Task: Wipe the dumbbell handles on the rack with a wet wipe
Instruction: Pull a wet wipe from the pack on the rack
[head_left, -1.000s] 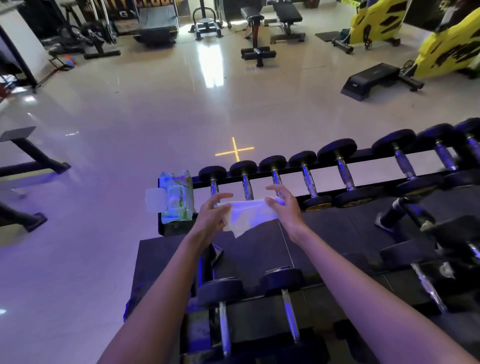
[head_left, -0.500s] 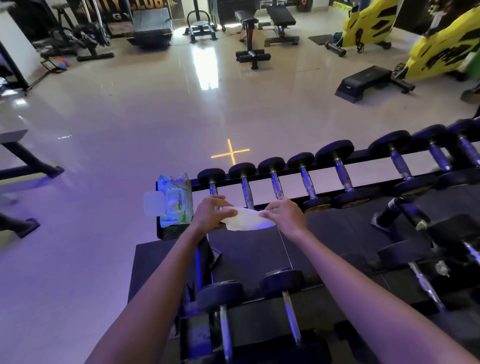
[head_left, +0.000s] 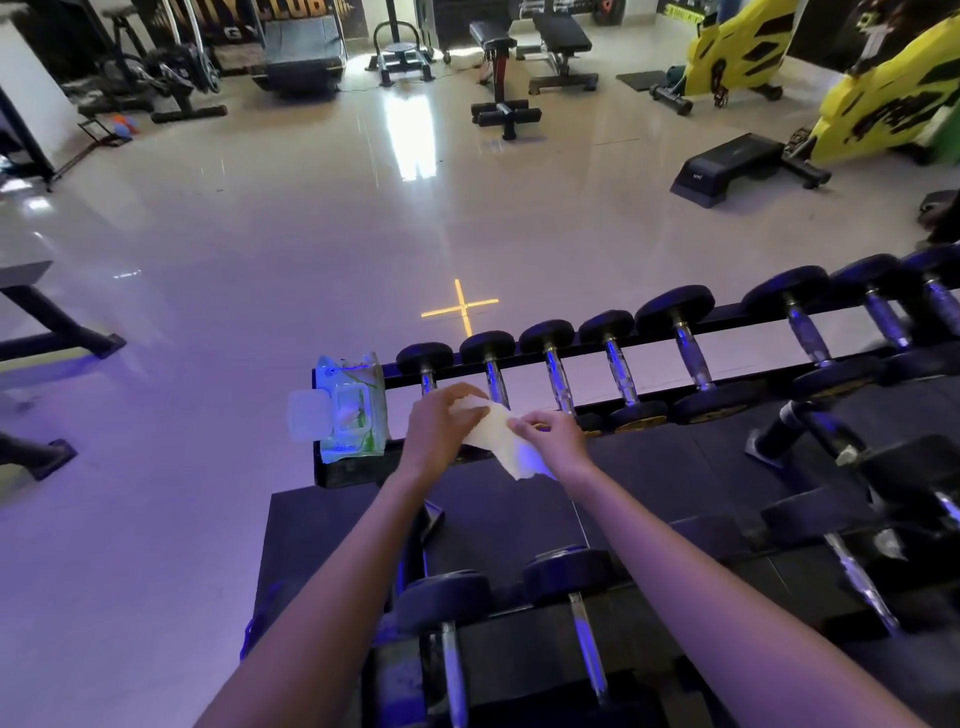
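Over rack (head_left: 353, 470): wet wipe (head_left: 496, 435), seemingly pinched: left fingers (head_left: 465, 411), right fingers (head_left: 525, 425).

Dumbbells (head_left: 545, 335) crowd the rack (head_left: 343, 475)'s top tier, narrow gaps between their handles. A wipe pack (head_left: 358, 415) fills its left corner. The left hand (head_left: 441, 431) and right hand (head_left: 553, 441), holding the wet wipe (head_left: 491, 431), block the two leftmost handles.
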